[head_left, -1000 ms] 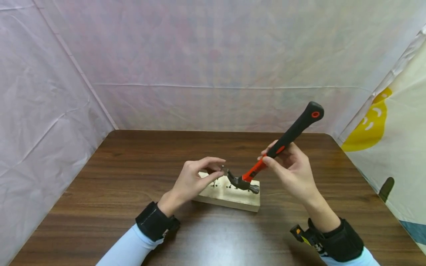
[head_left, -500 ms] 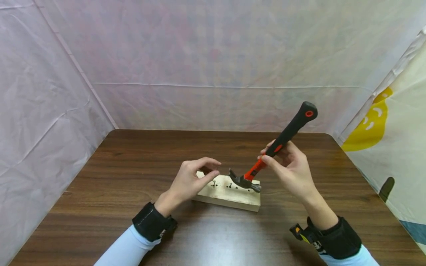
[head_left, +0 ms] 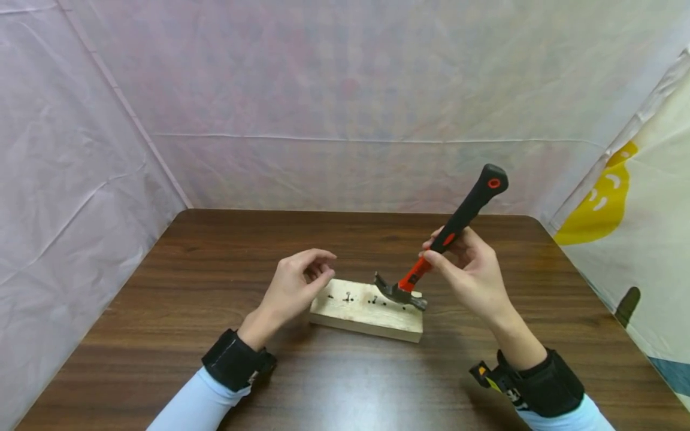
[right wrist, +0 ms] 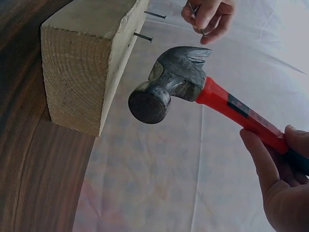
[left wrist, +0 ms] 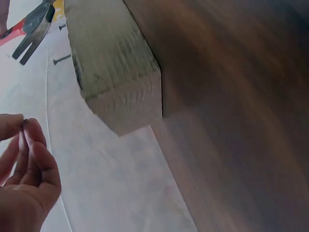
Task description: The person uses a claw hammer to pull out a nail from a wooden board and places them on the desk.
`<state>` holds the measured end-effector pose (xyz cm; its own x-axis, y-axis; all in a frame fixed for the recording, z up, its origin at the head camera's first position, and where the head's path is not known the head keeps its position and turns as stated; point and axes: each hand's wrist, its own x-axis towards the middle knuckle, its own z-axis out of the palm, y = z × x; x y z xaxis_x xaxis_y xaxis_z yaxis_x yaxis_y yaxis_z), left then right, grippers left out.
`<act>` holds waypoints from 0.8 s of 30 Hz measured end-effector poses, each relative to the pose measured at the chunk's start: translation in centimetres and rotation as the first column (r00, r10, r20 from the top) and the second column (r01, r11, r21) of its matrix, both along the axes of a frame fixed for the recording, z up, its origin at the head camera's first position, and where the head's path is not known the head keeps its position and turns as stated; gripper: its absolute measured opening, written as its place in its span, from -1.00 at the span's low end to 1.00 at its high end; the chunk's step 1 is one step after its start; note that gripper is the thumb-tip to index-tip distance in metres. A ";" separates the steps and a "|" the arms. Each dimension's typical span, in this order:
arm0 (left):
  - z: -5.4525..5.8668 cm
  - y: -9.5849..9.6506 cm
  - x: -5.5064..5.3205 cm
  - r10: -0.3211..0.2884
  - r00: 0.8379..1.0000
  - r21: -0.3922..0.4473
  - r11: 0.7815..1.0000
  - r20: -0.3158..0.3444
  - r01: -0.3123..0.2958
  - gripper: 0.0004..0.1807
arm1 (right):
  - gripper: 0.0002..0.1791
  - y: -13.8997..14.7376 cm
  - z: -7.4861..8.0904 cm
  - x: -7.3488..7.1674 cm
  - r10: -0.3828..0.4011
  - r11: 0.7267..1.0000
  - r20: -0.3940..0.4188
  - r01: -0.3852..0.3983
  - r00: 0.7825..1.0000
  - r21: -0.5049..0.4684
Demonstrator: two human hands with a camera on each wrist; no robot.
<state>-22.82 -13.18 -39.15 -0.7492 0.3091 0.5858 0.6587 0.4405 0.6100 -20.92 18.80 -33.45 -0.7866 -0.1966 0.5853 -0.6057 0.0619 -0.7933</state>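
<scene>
In the head view, a pale wooden block [head_left: 366, 314] lies on the brown table [head_left: 215, 299], with two nails [head_left: 348, 296] standing in its top face among dark holes. The left hand [head_left: 296, 282] is narrowed, thumb and fingertips close together near the block's left end. The right hand [head_left: 477, 281], beyond the block's right end, holds a hammer [head_left: 447, 237] partway along its handle, the tilted head over that end of the block. A white sheet [head_left: 345, 108] hangs behind the block. In the left wrist view, the block's near end faces the camera; well apart from it, the left fingers pinch something small and dark. In the right wrist view, that piece shows as a loose nail [right wrist: 193, 10] between the left fingers, above the block's top face; the hammer head [right wrist: 176, 75] hangs apart from the block, near the two protruding nails.
</scene>
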 end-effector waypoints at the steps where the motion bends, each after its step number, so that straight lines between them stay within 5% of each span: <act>1: 0.0 -0.2 -0.1 0.017 1.000 -0.006 1.000 -0.001 -0.017 -0.79 | -0.66 0.0 0.0 0.0 0.001 1.000 0.001 -0.001 1.000 -0.004; 11: -0.4 -2.0 -0.6 0.211 0.975 -0.116 0.973 0.074 -0.202 -0.83 | -0.65 0.2 -0.1 0.0 -0.012 1.000 -0.002 0.012 1.000 0.004; 24: -0.2 -3.7 -0.6 0.299 0.921 -0.334 0.919 0.248 -0.209 -0.84 | -0.66 0.1 -0.1 -0.1 -0.025 0.999 -0.029 0.026 0.999 0.020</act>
